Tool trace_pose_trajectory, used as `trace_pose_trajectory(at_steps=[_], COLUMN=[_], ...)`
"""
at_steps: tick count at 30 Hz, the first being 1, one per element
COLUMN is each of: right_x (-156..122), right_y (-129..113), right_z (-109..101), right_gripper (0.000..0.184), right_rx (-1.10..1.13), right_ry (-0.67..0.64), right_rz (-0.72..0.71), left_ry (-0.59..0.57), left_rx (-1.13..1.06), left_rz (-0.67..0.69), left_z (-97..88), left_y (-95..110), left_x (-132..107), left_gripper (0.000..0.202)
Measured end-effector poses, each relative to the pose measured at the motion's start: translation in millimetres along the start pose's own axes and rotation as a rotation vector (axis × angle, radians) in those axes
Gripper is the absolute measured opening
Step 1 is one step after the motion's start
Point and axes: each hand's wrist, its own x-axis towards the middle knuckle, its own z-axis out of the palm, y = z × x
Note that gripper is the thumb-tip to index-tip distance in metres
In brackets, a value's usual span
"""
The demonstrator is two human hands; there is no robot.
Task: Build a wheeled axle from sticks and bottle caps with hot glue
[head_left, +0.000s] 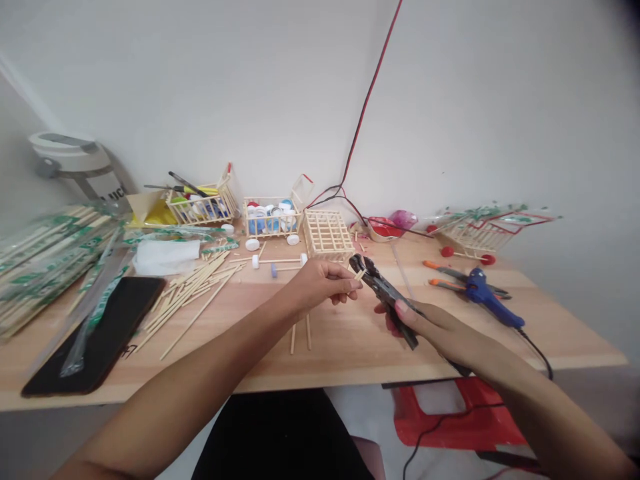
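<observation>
My left hand [323, 283] pinches a short wooden stick piece [358, 275] over the middle of the wooden table [350, 347]. My right hand [435, 330] is wrapped round the handles of dark pliers [383, 290], whose jaws meet the stick's end. Two loose sticks [300, 333] lie on the table just below my left hand. A small stick-built cage [327, 235] stands behind the hands.
A pile of loose sticks [193, 293] and a black phone [97, 337] lie at the left, with packed chopsticks [45, 257] beyond. Stick carts with bottle caps [273, 217] line the wall. A blue glue gun [487, 297] and orange-handled tool [450, 273] lie right. A red stool [450, 417] is below.
</observation>
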Motion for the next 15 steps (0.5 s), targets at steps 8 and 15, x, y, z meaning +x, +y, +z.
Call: trace_pose_trajectory(at_steps=[8, 15], right_x=[-3.8, -1.7], right_y=[-12.6, -10.4], right_z=[4.6, 7.6], right_gripper=[0.065, 0.064], right_rx=[-0.066, -0.140], right_ry=[-0.007, 0.031], right_rz=[0.023, 0.036], left_ry=[0.033, 0.064], left_rx=[0.090, 0.187], left_rz=[-0.004, 0.007], left_z=[1.2, 3.3], left_y=[1.7, 1.9], left_x=[-0.4, -2.1], left_gripper=[0.014, 0.010])
